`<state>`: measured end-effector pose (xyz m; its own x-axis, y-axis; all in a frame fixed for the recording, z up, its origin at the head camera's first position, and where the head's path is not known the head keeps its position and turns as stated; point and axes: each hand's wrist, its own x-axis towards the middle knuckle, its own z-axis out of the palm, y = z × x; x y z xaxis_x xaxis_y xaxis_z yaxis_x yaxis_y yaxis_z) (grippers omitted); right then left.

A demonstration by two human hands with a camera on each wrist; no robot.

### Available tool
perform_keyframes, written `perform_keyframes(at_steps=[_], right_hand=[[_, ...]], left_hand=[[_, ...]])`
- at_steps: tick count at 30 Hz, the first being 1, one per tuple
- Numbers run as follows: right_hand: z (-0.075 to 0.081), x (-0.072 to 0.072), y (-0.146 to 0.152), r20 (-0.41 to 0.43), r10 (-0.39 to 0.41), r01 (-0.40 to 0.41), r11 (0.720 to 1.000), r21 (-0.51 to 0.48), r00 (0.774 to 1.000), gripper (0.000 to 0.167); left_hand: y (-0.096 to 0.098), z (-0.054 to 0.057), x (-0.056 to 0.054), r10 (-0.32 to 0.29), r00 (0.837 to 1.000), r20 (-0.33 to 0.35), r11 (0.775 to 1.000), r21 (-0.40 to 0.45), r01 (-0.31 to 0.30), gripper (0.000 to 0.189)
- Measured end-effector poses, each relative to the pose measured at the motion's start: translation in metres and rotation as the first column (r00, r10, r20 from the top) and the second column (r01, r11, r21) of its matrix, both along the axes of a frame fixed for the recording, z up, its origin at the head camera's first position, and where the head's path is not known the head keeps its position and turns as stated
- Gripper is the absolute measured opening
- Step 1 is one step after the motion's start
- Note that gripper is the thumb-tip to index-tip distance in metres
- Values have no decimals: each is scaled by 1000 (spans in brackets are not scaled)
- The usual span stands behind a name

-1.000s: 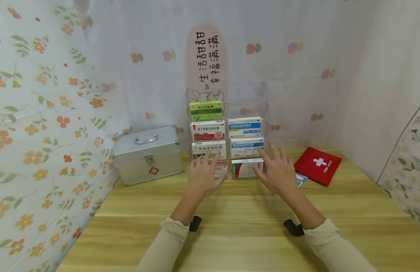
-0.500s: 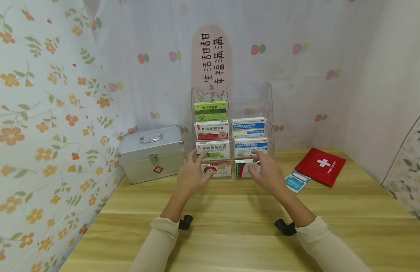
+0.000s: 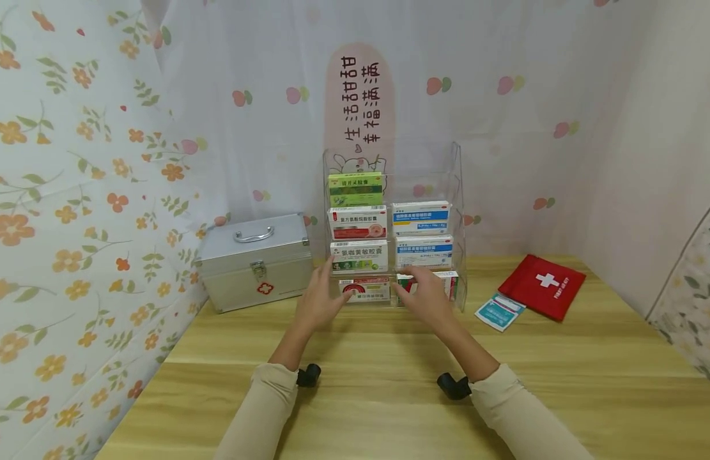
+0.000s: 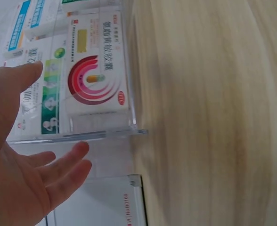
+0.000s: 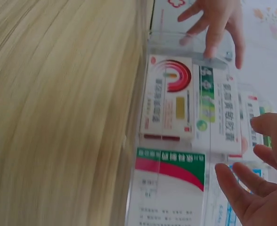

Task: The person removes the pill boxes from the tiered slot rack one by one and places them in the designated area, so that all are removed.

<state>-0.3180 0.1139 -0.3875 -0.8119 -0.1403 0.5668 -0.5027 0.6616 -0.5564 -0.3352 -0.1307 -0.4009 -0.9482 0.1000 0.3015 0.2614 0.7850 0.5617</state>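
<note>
A clear tiered rack (image 3: pixel 459 255) holds several medicine boxes in two columns. My left hand (image 3: pixel 320 297) is at the rack's lower left edge, fingers extended and spread. Its thumb overlaps the bottom-left white box with red rings (image 4: pixel 96 70), and the white and green box (image 3: pixel 360 257) sits a tier above. My right hand (image 3: pixel 428 299) is before the bottom-right green, red and white box (image 5: pixel 169 188), partly hiding it in the head view. Its fingers are loosely bent, with nothing between them in the right wrist view. Two white and blue boxes (image 3: pixel 420 219) stand above it.
A silver first aid case (image 3: pixel 262 271) stands left of the rack. To the right lie a red first aid pouch (image 3: pixel 541 286) and a teal and white packet (image 3: pixel 500 312) on the wooden table (image 3: pixel 378 396). A green box (image 3: pixel 356 190) occupies the upper left tier.
My right hand has moved left, from the rack's right side to before the bottom-right box. My left hand has shifted left to the rack's edge. The head view has turned slightly.
</note>
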Motion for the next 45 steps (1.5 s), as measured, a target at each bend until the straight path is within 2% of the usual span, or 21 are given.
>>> perform_keyframes(at_steps=[7, 19, 25, 30, 37, 45], right_hand=[[-4, -2, -20, 120, 35, -43, 997, 62, 992, 38], [-13, -16, -33, 190, -7, -21, 989, 146, 982, 42], [-10, -25, -34, 196, -14, -9, 993, 116, 981, 37], [-12, -32, -35, 248, -21, -10, 993, 121, 968, 39], [-18, -34, -39, 257, -31, 4, 994, 107, 966, 31], [-20, -37, -43, 285, -11, -7, 998, 63, 958, 26]], left_hand=[[-4, -7, -4, 0, 1000, 26, 1000, -2, 0, 94], [-10, -9, -12, 9, 1000, 14, 998, -57, -8, 94], [-12, -5, -18, 8, 1000, -11, 995, -96, -9, 95], [-14, -2, -21, 9, 1000, -9, 994, -112, -10, 90], [-18, -1, -23, 12, 1000, -2, 992, -125, -12, 90], [-20, -1, -25, -29, 1000, 0, 996, -83, 28, 92]])
